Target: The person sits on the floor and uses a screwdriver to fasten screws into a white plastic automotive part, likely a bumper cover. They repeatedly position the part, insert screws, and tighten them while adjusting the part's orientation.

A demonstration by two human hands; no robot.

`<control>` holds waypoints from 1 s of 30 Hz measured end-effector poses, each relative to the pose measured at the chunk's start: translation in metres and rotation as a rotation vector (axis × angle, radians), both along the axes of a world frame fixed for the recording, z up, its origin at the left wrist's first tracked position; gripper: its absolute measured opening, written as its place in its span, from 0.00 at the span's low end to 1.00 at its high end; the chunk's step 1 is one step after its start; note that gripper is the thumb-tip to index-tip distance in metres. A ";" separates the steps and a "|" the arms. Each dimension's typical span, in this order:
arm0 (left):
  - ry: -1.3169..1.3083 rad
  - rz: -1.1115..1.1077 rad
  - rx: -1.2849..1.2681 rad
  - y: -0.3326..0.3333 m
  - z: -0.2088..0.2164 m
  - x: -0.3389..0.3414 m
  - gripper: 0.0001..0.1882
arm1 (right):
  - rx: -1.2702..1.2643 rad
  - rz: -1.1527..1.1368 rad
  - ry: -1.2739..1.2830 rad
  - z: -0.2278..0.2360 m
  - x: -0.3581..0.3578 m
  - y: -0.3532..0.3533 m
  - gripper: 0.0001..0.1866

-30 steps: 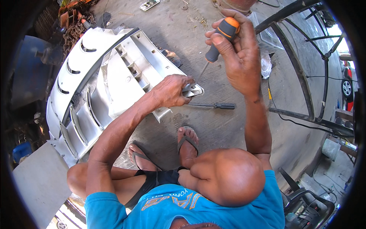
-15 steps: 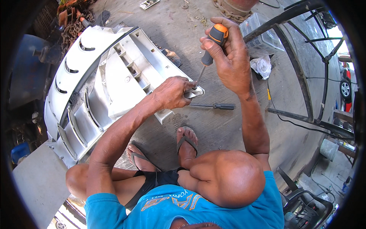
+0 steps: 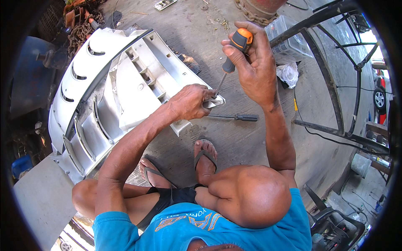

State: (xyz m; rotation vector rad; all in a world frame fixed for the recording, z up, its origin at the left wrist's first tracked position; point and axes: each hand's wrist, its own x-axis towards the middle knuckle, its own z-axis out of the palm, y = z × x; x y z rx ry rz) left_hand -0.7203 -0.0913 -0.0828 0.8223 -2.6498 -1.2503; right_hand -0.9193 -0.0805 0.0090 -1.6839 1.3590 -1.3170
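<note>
My right hand point(image 3: 256, 62) is closed round the orange and black handle of a screwdriver point(image 3: 238, 45). The shaft slants down to the narrow right end of a white moulded plastic panel point(image 3: 138, 86). Right beside the tip, my left hand point(image 3: 193, 101) grips that end of the panel, fingers bent over its edge; the tip's exact seat is partly hidden by the fingers. A second screwdriver with a dark handle point(image 3: 246, 117) lies on the ground just below the panel's end. A larger white slotted panel point(image 3: 79, 62) lies to the left, partly under the first one.
At the right stands a black metal tube frame point(image 3: 322, 71), with a clear plastic box point(image 3: 289, 39) and a crumpled white bag point(image 3: 288, 74) near it. A chain point(image 3: 251, 16) circles a reddish base at the back. A thin black cable point(image 3: 331, 140) crosses the right side.
The screwdriver handle has tilted and shifted very slightly to the right with my right hand. My left hand keeps its grip on the panel end.
</note>
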 end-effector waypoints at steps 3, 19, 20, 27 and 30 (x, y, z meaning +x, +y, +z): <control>0.018 0.006 -0.015 0.001 -0.002 0.000 0.33 | 0.004 -0.008 -0.026 -0.001 0.001 0.001 0.26; -0.039 0.010 -0.014 0.003 -0.004 -0.001 0.30 | -0.179 0.020 0.484 0.027 -0.006 -0.002 0.24; -0.007 0.018 -0.027 0.003 -0.005 0.000 0.27 | -0.215 0.071 0.452 0.030 -0.005 -0.003 0.23; -0.035 -0.018 -0.053 -0.001 0.001 0.000 0.26 | -0.225 0.227 0.406 0.048 0.002 -0.001 0.17; -0.001 -0.006 -0.064 0.000 -0.002 0.002 0.25 | -0.204 0.219 0.483 0.047 0.002 -0.002 0.17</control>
